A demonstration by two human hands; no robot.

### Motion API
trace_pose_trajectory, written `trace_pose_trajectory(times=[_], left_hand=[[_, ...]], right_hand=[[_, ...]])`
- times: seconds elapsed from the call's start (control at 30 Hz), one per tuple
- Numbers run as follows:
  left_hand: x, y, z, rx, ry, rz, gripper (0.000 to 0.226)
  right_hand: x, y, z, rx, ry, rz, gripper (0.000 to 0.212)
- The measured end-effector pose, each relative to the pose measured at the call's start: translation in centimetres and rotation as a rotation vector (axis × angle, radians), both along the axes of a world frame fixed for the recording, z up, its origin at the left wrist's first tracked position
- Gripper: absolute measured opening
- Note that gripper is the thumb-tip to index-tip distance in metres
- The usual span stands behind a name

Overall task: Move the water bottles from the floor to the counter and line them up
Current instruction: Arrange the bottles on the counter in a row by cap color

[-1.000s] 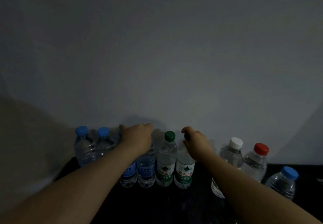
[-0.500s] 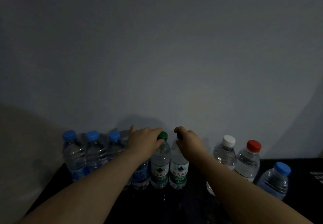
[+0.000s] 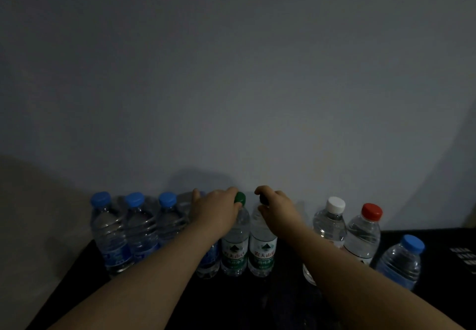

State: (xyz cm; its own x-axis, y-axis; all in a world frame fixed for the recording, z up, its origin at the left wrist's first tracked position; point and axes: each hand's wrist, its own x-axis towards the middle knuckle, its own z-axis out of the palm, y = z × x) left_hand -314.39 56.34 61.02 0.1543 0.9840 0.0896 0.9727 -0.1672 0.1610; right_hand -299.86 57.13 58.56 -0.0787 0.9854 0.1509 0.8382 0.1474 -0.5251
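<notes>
Several water bottles stand in a row on a black counter (image 3: 283, 301) against a grey wall. Blue-capped bottles (image 3: 110, 237) fill the left end. In the middle stand two green-labelled bottles (image 3: 235, 255), side by side and touching. My left hand (image 3: 216, 210) grips the cap of the left green-labelled bottle. My right hand (image 3: 279, 214) grips the dark cap of the right green-labelled bottle (image 3: 263, 255). To the right stand a white-capped bottle (image 3: 331, 223), a red-capped bottle (image 3: 364, 237) and a blue-capped bottle (image 3: 401, 262), which sits nearer me than the row.
The wall (image 3: 231, 85) rises directly behind the row. The counter's left edge (image 3: 77, 260) ends beside the first blue-capped bottle, with a pale surface beyond. Some white print (image 3: 463, 256) shows on the counter at the far right.
My left hand shifted from the blue-capped bottles onto the green cap. The view drifted right, so the row sits further left. My right hand kept its hold on the dark cap.
</notes>
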Motion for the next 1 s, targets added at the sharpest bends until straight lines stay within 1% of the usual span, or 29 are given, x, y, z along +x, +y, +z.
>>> trace_pose_trajectory(times=[0.1, 0.23, 0.3, 0.4, 0.47, 0.6, 0.7, 0.73, 0.8, 0.87, 0.93, 1.0], left_hand=[[0.1, 0.1, -0.4, -0.008, -0.018, 0.001, 0.028], [0.0, -0.2, -0.4, -0.012, 0.008, -0.028, 0.031], [-0.1, -0.3, -0.3, -0.011, 0.012, -0.051, 0.035], [-0.3, -0.3, -0.2, -0.003, -0.019, -0.096, 0.049], [-0.3, -0.4, -0.1, 0.035, -0.069, -0.148, 0.052], [0.8, -0.6, 0.5, 0.135, -0.145, -0.297, 0.045], [2.2, -0.7, 1.0, 0.203, -0.139, -0.369, 0.041], [2.7, -0.8, 1.1, 0.198, -0.133, -0.373, 0.04], [3.6, -1.0, 1.1, 0.133, -0.102, -0.349, 0.038], [4.4, -1.6, 1.3, 0.011, -0.042, -0.308, 0.041], [5.3, -2.1, 1.6, -0.122, 0.006, -0.281, 0.052], [6.0, -2.4, 1.7, -0.171, 0.037, -0.254, 0.061]], right_hand=[[-0.1, 0.0, 0.0, 0.002, 0.015, -0.006, 0.042], [0.0, -0.3, -0.1, -0.017, 0.036, -0.001, 0.048], [0.1, -0.4, 0.2, -0.035, 0.019, -0.007, 0.055], [0.0, -1.2, 1.0, -0.005, 0.083, -0.017, 0.066], [0.2, -1.8, 1.7, 0.044, 0.068, -0.028, 0.062], [1.3, -2.8, 3.1, 0.092, -0.03, -0.085, 0.036], [2.6, -3.6, 4.0, 0.12, -0.055, -0.133, 0.033], [3.3, -4.0, 4.1, 0.126, -0.07, -0.151, 0.033], [4.8, -4.7, 4.0, 0.135, -0.111, -0.185, 0.033], [6.5, -5.5, 3.8, 0.126, -0.166, -0.212, 0.035], [8.2, -6.0, 3.6, 0.101, -0.213, -0.226, 0.036], [9.7, -5.8, 3.7, 0.101, -0.231, -0.224, 0.038]])
